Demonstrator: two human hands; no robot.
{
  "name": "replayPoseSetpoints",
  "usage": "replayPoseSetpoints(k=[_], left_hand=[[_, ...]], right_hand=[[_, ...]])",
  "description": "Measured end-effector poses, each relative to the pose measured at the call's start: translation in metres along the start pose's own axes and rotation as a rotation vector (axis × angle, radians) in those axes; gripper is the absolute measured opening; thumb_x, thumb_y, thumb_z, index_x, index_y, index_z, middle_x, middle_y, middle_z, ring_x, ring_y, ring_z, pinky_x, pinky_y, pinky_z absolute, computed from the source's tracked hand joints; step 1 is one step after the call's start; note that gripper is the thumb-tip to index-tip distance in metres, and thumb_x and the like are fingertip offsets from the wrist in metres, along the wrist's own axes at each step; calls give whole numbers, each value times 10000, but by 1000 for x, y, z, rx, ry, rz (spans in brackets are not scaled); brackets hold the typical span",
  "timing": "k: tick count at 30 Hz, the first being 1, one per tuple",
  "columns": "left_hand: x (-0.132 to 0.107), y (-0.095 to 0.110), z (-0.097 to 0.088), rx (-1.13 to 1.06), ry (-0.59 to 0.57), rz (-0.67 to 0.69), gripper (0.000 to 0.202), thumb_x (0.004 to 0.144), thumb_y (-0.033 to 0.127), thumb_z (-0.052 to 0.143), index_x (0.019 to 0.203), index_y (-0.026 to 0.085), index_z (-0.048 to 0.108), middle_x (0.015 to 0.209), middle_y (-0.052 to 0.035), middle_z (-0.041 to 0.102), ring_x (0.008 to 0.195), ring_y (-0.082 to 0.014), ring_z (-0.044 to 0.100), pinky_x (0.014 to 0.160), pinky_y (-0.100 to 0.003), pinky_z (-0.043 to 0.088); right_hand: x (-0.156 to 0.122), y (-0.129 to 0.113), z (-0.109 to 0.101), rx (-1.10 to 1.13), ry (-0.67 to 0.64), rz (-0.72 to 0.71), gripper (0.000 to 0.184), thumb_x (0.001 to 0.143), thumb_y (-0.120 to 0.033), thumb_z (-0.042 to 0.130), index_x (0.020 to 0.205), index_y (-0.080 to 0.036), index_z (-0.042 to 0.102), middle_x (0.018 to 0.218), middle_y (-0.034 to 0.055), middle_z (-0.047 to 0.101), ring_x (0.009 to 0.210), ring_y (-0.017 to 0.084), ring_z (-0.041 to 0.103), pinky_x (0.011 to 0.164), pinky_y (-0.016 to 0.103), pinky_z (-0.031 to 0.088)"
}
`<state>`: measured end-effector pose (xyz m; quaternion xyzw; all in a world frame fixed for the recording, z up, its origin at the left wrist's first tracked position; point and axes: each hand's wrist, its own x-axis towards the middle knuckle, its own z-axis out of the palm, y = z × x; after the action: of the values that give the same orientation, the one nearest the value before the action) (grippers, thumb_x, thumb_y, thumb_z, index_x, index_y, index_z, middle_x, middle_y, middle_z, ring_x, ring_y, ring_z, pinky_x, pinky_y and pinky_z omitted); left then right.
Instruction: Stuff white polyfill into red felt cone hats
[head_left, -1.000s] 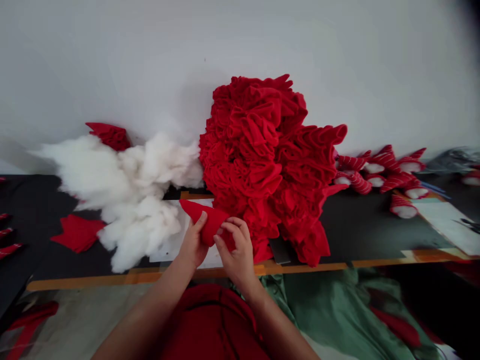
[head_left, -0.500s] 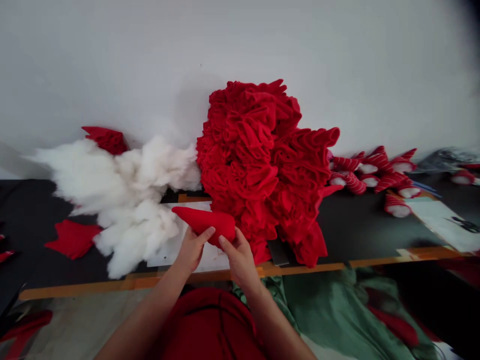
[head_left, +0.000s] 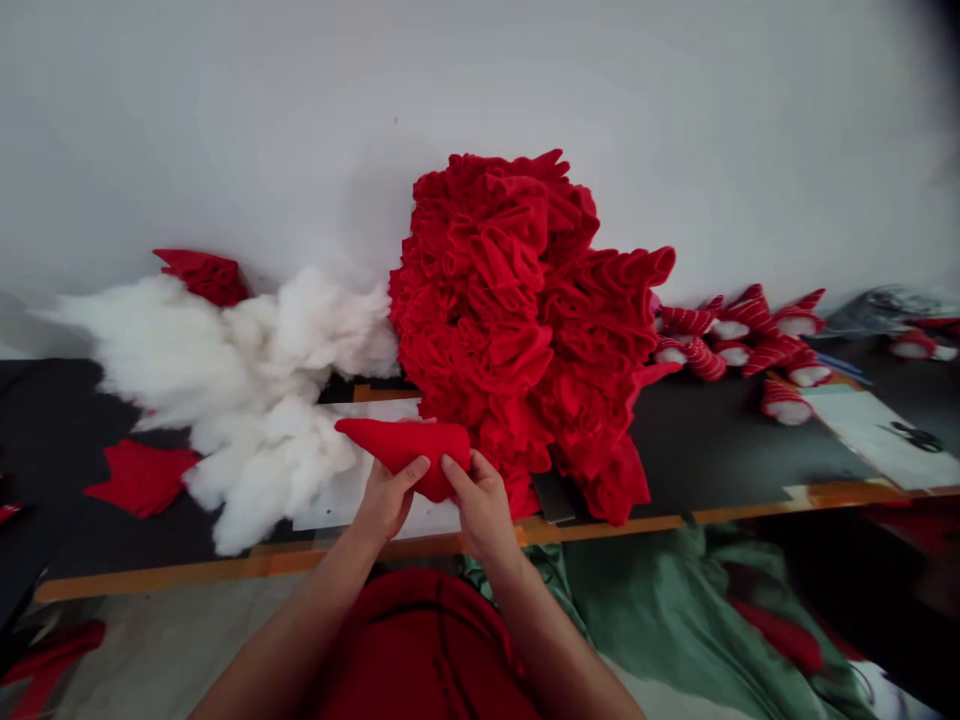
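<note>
As the left hand [head_left: 386,500] and right hand [head_left: 481,505] grip a red felt cone [head_left: 409,445] between them, fingers closed around its wide end, its tip points left, just in front of the heap of red felt pieces [head_left: 487,320]. White stuffing [head_left: 247,410] touches that heap's left side; red-striped cones [head_left: 750,340] lie right of it.

left hand [head_left: 386,502]: 1; right hand [head_left: 481,508]: 1; red cone [head_left: 409,445]: 1; red cloth heap [head_left: 487,320]: 1; white stuffing heap [head_left: 247,395]: 1; red scraps [head_left: 141,478]: 2; striped cones [head_left: 786,403]: about 9; scissors [head_left: 911,436]: 1
</note>
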<state>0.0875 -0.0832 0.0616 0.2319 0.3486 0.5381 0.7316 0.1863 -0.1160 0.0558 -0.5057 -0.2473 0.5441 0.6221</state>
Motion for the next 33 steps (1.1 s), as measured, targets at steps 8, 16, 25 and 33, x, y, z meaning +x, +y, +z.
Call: replayPoseSetpoints(k=[8,16,25,33], left_hand=[[-6,-4,3,18,22,-55,671,490,174,819,1115,204,579,833,4,693,804,-152,632,774,-269,487],[-2,-8,-3,198,62,76,340,572,186,773,892,143,664,879,-55,708,808,-194,640,801,-328,492],[-9,-6,6,93,64,18,451,542,171,776,965,178,620,869,-15,699,819,-186,642,807,-329,486],[-5,4,4,-105,152,-23,466,609,300,760,1019,128,617,951,-86,704,912,-246,647,845,-363,493]], right_hand=[[3,6,-2,-402,176,-197,178,732,-355,598,755,-184,552,673,-20,583,636,132,522,624,255,435],[4,4,-12,-240,98,-171,278,686,-348,692,882,-202,559,830,16,639,758,165,579,694,282,480],[-3,-1,2,-1,97,-113,238,700,-351,690,852,-203,581,797,-12,646,756,149,592,742,289,486],[-5,-7,-5,30,81,-71,284,779,-480,584,840,-203,587,828,12,662,823,169,614,772,304,493]])
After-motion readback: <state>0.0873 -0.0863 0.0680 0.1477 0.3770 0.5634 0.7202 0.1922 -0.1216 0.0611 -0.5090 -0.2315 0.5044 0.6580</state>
